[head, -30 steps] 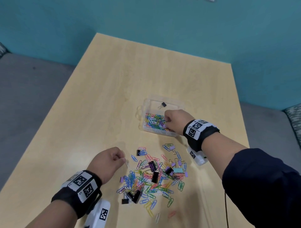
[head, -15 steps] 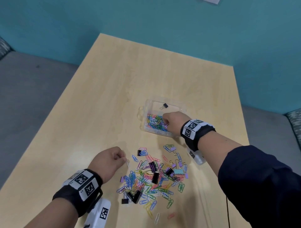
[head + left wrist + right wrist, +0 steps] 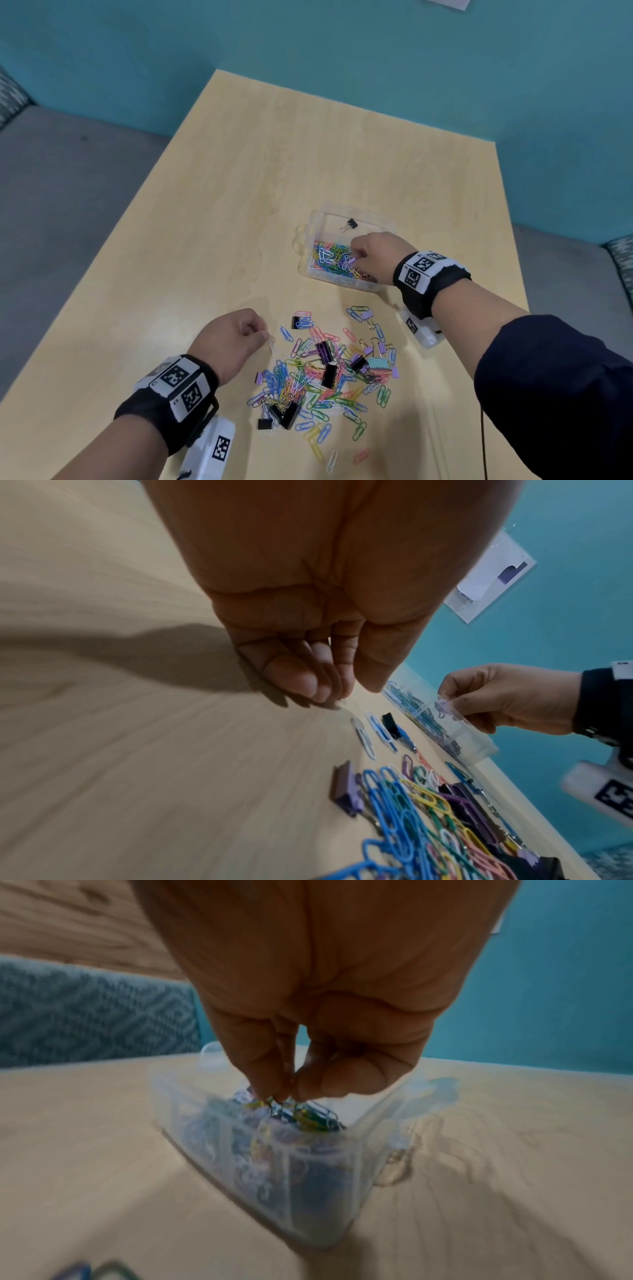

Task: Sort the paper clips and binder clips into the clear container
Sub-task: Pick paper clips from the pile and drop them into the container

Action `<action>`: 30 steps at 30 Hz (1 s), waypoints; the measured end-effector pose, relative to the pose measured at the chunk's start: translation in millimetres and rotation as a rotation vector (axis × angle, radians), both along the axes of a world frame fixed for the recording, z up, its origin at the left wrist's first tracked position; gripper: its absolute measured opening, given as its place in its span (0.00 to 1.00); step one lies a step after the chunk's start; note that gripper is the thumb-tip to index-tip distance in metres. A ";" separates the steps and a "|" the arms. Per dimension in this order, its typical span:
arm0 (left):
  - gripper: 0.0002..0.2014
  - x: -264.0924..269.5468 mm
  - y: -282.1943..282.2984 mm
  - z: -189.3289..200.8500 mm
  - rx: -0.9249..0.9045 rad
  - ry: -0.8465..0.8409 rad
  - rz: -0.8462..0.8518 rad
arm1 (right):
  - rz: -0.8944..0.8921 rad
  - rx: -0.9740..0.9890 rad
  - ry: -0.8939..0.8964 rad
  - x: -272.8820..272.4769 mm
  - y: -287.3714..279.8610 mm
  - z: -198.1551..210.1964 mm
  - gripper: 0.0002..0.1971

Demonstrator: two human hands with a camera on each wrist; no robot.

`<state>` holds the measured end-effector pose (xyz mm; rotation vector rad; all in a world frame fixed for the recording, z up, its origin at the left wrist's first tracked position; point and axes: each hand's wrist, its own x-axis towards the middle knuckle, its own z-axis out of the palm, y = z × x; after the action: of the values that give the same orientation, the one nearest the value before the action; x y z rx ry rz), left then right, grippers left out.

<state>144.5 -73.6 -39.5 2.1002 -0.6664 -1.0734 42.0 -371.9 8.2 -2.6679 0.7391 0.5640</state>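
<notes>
Bare table (image 3: 239,212) left of clip pile (image 3: 325,377)

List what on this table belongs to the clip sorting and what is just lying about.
Belongs to the job:
- clear container, paper clips in its near section, one black binder clip in the far one
- mixed pile of clips on the table
- white paper clip at the left hand
- right hand, fingertips in the container

Just there:
- paper sheet on the wall
- patterned cushion
</notes>
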 end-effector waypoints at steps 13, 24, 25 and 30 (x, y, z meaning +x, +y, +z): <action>0.05 -0.6 -2.0 0.7 0.017 -0.056 -0.023 | -0.822 0.647 -0.430 4.5 -24.0 26.0 0.06; 0.03 -11.1 -2.5 26.8 -0.007 -0.102 -0.022 | -0.609 0.373 -0.468 -106.0 64.0 48.0 0.03; 0.02 -20.2 4.3 31.2 -0.012 -0.169 -0.046 | -0.564 0.384 -0.422 -128.0 83.4 41.0 0.03; 0.02 -94.4 50.5 57.9 -0.181 -0.368 -0.388 | -0.416 0.403 -0.224 -217.0 183.6 -1.4 0.14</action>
<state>50.1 -23.1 18.4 2.0732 -1.3415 -0.7838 -175.0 -188.3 6.8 -2.0854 0.9605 0.2621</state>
